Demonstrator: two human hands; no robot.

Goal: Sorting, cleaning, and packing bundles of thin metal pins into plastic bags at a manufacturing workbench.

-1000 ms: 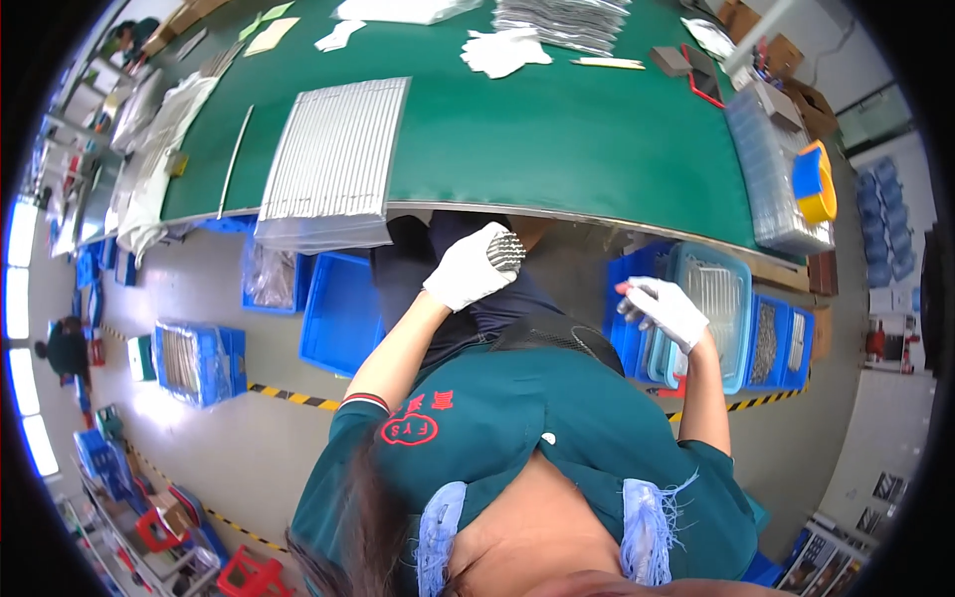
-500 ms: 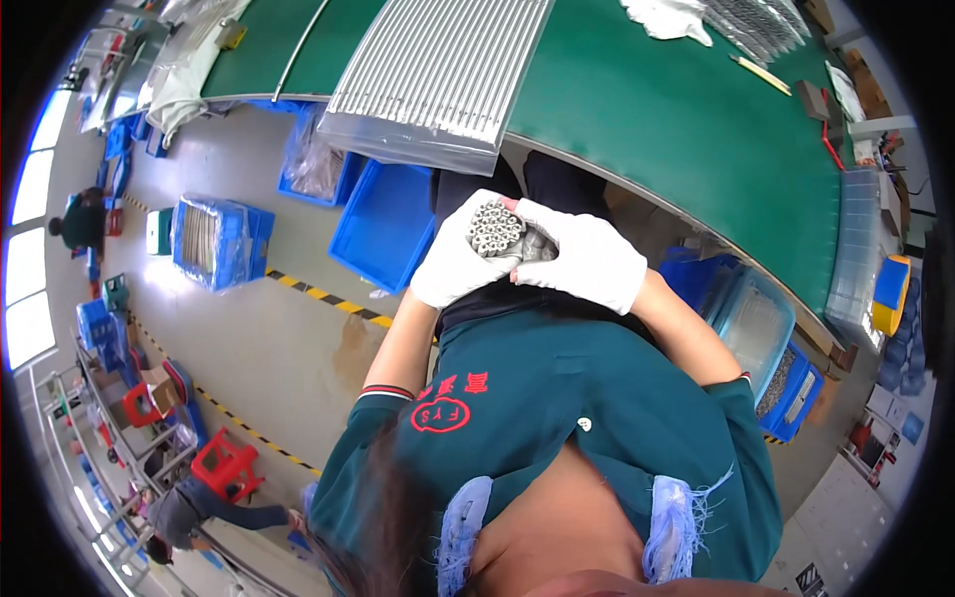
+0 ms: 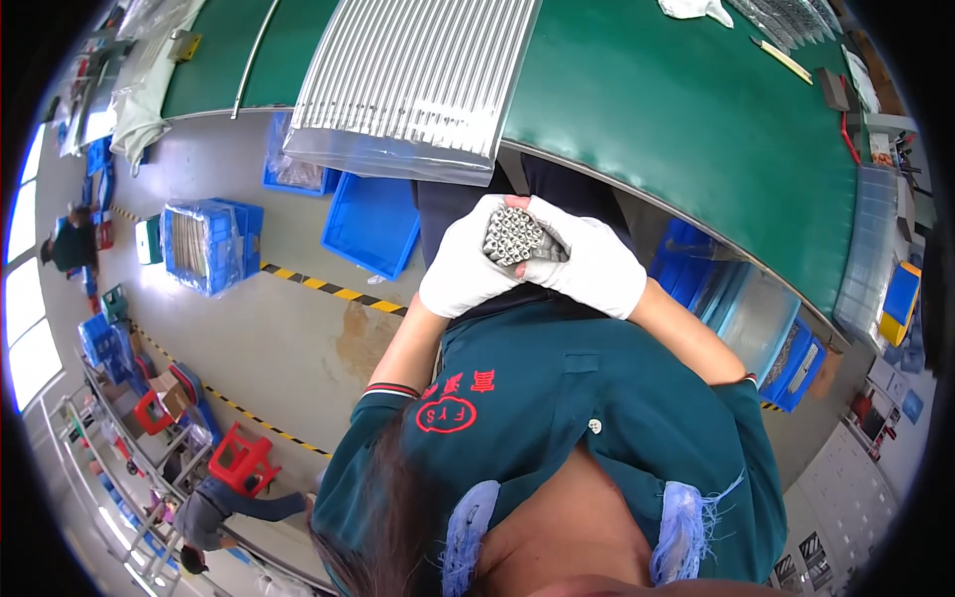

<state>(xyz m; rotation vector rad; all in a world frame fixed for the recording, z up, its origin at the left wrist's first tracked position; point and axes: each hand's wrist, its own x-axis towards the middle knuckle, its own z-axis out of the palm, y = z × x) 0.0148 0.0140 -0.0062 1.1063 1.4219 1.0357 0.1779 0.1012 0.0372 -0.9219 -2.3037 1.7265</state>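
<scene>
A round bundle of thin silver metal tubes (image 3: pixel 511 236) sits between my two hands, its open ends facing up. White gloves with bare fingertips cover both hands. My left hand (image 3: pixel 466 261) is closed around the left side of the bundle. From the right, my right hand (image 3: pixel 595 261) wraps it, with fingertips at the far and near edges. The lower length of the tubes is mostly hidden by the gloves. Beyond my hands, a clear plastic bag (image 3: pixel 388 154) with a row of long silver tubes (image 3: pixel 413 70) lies over the green table's edge.
The green table (image 3: pixel 676 129) runs across the front, with a yellow cutter (image 3: pixel 782 62) at its far right. Blue bins (image 3: pixel 370 224) stand on the floor at left; a clear-lidded bin (image 3: pixel 754 316) is at right. Two people (image 3: pixel 204 512) are off to the left.
My hands and the tube bundle have shifted slightly right in the picture. The bagged tubes and table have slid left as the view turned a little. Both hands keep their hold.
</scene>
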